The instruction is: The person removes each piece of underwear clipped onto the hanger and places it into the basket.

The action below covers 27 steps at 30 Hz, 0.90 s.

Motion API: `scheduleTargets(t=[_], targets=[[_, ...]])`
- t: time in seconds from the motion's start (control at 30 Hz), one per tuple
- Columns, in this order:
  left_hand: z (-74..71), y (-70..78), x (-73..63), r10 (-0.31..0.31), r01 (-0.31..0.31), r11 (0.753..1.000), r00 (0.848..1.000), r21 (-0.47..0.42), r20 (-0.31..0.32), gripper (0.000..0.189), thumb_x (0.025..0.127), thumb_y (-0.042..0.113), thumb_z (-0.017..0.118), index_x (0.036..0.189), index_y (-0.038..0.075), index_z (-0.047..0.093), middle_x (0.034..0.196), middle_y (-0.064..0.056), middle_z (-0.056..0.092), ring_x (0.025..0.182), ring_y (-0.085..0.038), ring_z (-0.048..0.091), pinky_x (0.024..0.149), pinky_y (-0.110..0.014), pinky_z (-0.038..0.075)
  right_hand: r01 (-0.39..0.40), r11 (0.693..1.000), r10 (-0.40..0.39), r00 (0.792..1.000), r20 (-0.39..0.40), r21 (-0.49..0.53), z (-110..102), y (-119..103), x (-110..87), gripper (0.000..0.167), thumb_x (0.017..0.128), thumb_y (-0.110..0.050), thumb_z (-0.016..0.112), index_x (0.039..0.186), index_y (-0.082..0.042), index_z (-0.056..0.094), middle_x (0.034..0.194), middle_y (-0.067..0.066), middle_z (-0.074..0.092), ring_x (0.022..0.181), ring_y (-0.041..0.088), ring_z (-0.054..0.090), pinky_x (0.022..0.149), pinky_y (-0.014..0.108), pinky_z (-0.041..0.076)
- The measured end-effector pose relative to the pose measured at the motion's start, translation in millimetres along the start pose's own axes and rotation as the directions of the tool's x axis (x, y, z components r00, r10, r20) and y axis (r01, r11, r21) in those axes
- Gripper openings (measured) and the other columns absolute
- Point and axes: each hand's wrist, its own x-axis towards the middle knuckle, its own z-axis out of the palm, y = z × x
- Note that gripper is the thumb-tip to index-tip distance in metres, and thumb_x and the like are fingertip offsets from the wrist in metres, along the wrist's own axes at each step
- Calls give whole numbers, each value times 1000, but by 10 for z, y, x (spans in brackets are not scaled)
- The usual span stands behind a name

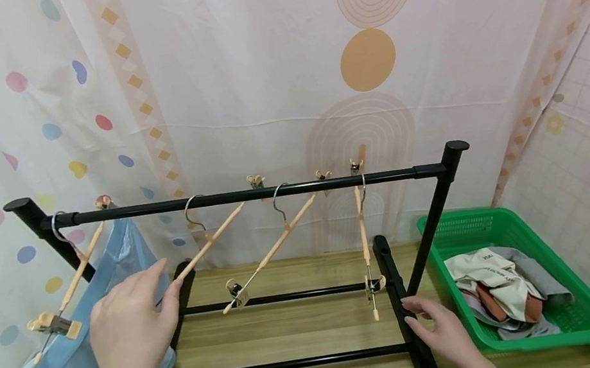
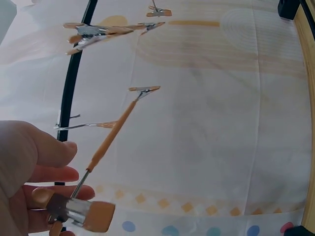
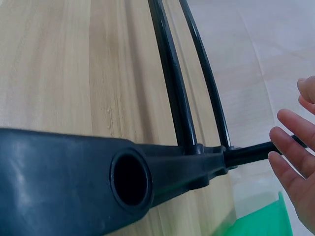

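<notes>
A light wooden clip hanger (image 1: 211, 243) hangs second from the left on the black rail (image 1: 238, 195). My left hand (image 1: 134, 328) is at its near end, with thumb and fingers apart. In the left wrist view, the fingers (image 2: 54, 174) lie behind the hanger's metal-and-wood clip (image 2: 74, 211); any contact is unclear. To the left, blue cloth (image 1: 113, 286) is attached to another clip hanger (image 1: 81, 272). My right hand (image 1: 439, 332), fingers loosely spread, is beside the rack's right post (image 1: 432, 219) near the base, holding nothing.
Two more clip hangers, the middle one (image 1: 286, 234) and the right one (image 1: 362, 225), hang without cloth. A green basket (image 1: 576, 287) with folded garments (image 1: 498, 280) stands right of the rack. A patterned curtain (image 1: 255, 86) hangs behind. Black crossbars (image 1: 290, 364) lie low over the wooden surface.
</notes>
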Motion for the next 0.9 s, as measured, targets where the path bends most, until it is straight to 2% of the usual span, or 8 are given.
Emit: scheduleTargets(t=[0.13,0.33,0.6,0.7,0.9], targets=[[-53,-13,4,-29,29,999,999,-24,28,43,77,15,81,117,3,71,100,-20,72,80,-43,66,66,-62,44,16,1000,-16,1000,0,-3,31,-27,7,32,85,-6,77,116,-12,70,109,-3,69,96,19,66,77,47,54],[-145,-38,39,-47,49,998,997,-37,64,43,77,17,83,116,3,71,99,-19,72,70,-40,64,64,-61,43,3,1000,-3,1000,15,-3,63,-81,15,32,85,-4,77,115,-11,70,108,-1,69,96,20,66,79,49,54],[-276,-117,75,-28,31,999,994,-21,109,44,80,17,80,118,0,69,107,-25,69,89,-47,65,71,-63,47,-9,1000,9,999,32,-4,77,-114,26,31,86,-6,76,116,-11,69,108,-2,69,96,20,65,80,46,54],[-323,-171,93,-26,27,1000,988,-4,152,43,81,18,79,119,-1,69,108,-26,69,90,-46,66,70,-63,48,-5,1000,5,1000,31,-8,81,-111,25,31,86,-6,76,116,-12,69,108,-3,69,96,19,66,80,43,55],[-432,-267,118,-70,68,998,966,19,248,42,90,24,73,124,1,66,115,-27,66,94,-48,63,67,-62,46,-1,1000,1,999,32,1,91,-122,20,32,86,-5,76,116,-11,69,108,-3,69,96,18,66,79,40,55]])
